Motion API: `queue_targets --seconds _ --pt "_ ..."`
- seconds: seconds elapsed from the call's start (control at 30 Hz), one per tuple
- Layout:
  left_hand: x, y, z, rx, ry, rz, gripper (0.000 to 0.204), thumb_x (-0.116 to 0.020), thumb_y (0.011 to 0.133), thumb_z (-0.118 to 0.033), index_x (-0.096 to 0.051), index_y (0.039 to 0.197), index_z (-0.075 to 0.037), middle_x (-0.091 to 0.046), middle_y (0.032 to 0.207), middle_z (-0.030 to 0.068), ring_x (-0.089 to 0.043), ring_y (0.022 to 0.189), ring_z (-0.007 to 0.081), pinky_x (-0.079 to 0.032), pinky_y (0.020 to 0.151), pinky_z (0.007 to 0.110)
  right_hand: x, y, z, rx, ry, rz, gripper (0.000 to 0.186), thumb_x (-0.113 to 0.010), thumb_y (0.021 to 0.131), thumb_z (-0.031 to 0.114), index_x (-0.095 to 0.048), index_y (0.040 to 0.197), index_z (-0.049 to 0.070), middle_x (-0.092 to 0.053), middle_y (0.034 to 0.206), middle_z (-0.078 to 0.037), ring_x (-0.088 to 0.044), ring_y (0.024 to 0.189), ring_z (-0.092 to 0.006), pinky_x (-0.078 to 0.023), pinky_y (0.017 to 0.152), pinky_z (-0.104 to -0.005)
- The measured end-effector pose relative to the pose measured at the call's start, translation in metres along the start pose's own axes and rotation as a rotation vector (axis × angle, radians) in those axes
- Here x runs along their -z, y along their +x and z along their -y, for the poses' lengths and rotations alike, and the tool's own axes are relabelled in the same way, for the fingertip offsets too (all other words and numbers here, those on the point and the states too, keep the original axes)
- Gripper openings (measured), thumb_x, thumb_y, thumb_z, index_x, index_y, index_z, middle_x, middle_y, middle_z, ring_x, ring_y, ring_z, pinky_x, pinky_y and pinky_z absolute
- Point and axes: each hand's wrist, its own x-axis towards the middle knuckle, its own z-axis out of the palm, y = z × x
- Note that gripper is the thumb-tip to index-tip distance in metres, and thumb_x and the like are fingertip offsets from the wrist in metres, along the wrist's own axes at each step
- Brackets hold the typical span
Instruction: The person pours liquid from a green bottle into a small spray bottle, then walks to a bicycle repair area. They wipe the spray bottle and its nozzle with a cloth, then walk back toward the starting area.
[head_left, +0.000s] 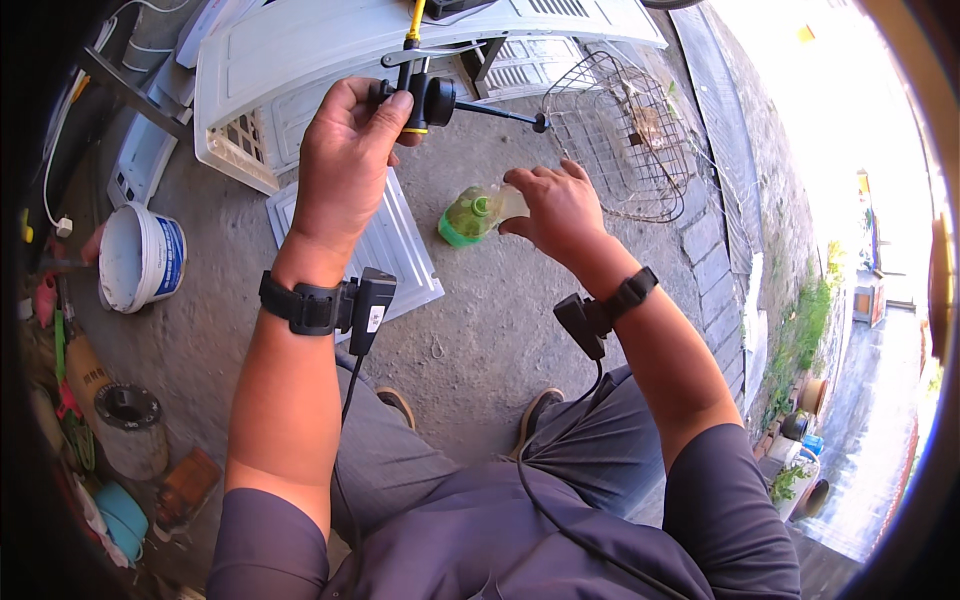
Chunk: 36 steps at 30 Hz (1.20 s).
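Note:
My left hand point(370, 120) grips a black fitting point(408, 105) with a yellow band, a dark round part and a thin black rod pointing right. A yellow hose point(414, 22) rises from its top, beside a silver lever. Below and right, my right hand point(545, 205) has thumb and forefinger curved around a translucent plastic piece point(508, 200), just beside a plastic bottle point(462, 228) holding green liquid; whether that piece is part of the bottle is unclear. A black strapped device sits on each wrist.
White panels point(250, 60) lie behind my hands, a flat panel point(400, 260) below. A wire basket point(620, 140) is at back right. A white bucket point(140, 258), grey cylinder point(140, 440) and teal container point(120, 515) are at left. Paving, weeds and pots line the right.

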Motion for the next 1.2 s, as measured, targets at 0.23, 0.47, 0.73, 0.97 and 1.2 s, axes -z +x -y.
queue_targets --seconds 0.23,0.47,0.73,0.97,1.2 --pt "-0.011 0.000 0.007 0.033 0.010 0.006 0.017 -0.066 0.104 -0.021 -0.060 0.109 -0.006 -0.071 0.090 0.0015 -0.066 0.077 0.0074 -0.047 0.063 0.021 -0.010 -0.039 -0.037 -0.110 0.637 -0.234 0.071 -0.094 0.071 0.039 -0.066 0.127 0.007 -0.074 0.112 -0.012 -0.071 0.104 -0.0314 -0.050 0.102 -0.0419" --pt "-0.029 -0.004 0.018 0.113 0.073 0.058 0.015 -0.065 0.104 -0.020 -0.060 0.109 -0.006 -0.071 0.090 0.0017 -0.066 0.077 0.0073 -0.046 0.063 0.021 -0.011 -0.075 -0.068 -0.139 0.833 -0.317 0.076 -0.094 0.072 0.043 -0.064 0.129 0.003 -0.072 0.120 -0.013 -0.070 0.111 -0.0286 -0.055 0.096 -0.0381" --pt "-0.047 -0.006 0.018 0.204 -0.018 0.156 0.012 -0.064 0.104 -0.016 -0.060 0.111 -0.007 -0.071 0.094 0.0017 -0.066 0.077 0.0078 -0.047 0.064 0.022 -0.021 -0.094 -0.087 -0.174 1.002 -0.320 0.076 -0.093 0.073 0.042 -0.062 0.132 0.005 -0.070 0.123 -0.012 -0.066 0.118 -0.0294 -0.050 0.106 -0.0412" --pt "-0.078 -0.020 0.020 0.197 0.111 0.332 0.017 -0.068 0.102 -0.016 -0.059 0.111 -0.004 -0.067 0.096 -0.0006 -0.061 0.087 0.0048 -0.052 0.075 0.023 -0.015 -0.090 -0.085 -0.016 0.622 -0.332 0.070 -0.090 0.075 0.045 -0.064 0.129 0.010 -0.070 0.123 -0.009 -0.065 0.120 -0.0317 -0.033 0.120 -0.0571" --pt "-0.111 -0.040 0.025 -0.038 0.447 0.369 0.024 -0.075 0.095 -0.014 -0.060 0.109 -0.002 -0.066 0.085 0.0097 -0.065 0.073 0.0163 -0.053 0.067 0.031 -0.020 -0.088 -0.068 -0.003 0.685 -0.356 0.073 -0.090 0.074 0.045 -0.063 0.130 0.007 -0.070 0.122 -0.011 -0.066 0.118 -0.0309 -0.035 0.118 -0.0549"
